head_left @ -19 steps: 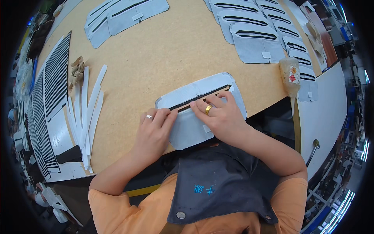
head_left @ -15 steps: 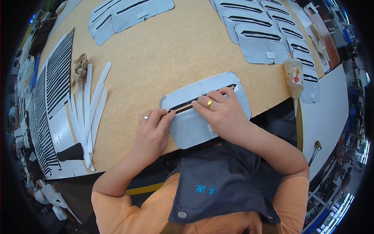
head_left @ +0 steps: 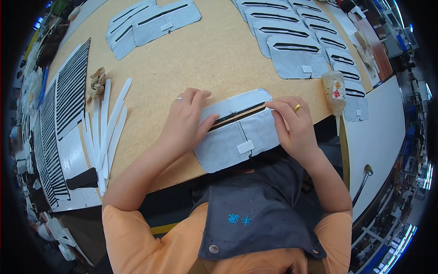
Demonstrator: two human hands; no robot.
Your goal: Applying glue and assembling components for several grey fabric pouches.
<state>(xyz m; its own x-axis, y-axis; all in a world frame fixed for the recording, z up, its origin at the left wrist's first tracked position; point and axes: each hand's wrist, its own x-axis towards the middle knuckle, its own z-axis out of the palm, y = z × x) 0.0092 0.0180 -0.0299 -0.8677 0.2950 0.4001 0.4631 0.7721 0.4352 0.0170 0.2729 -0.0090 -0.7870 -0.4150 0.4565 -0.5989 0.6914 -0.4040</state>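
Note:
A light grey, round-cornered panel (head_left: 223, 153) lies at the table's near edge. It looks like a bag piece. A long slot edged in black strips (head_left: 242, 115) runs across it, and tan shows through the gap. My left hand (head_left: 185, 116) rests at the panel's left side, thumb by the slot's left end and fingers spread upward. At the slot's other end, the index fingertip of my right hand (head_left: 294, 121) touches the corner; its thumb stands apart below. Neither hand grips anything visible. A small white tag (head_left: 245, 147) on a dark cord lies on the panel.
Similar panels (head_left: 292, 61) lie in overlapping rows at far right; several more (head_left: 166, 18) are at far left. A glue bottle (head_left: 334, 91) with a nozzle stands by the table's right edge. White strips (head_left: 119, 102) and sheets of black strips (head_left: 73, 86) lie to the left.
My hands have moved apart toward the slot's two ends, and the left has opened. The slot now shows wider between its black edges. The tag has come fully into sight.

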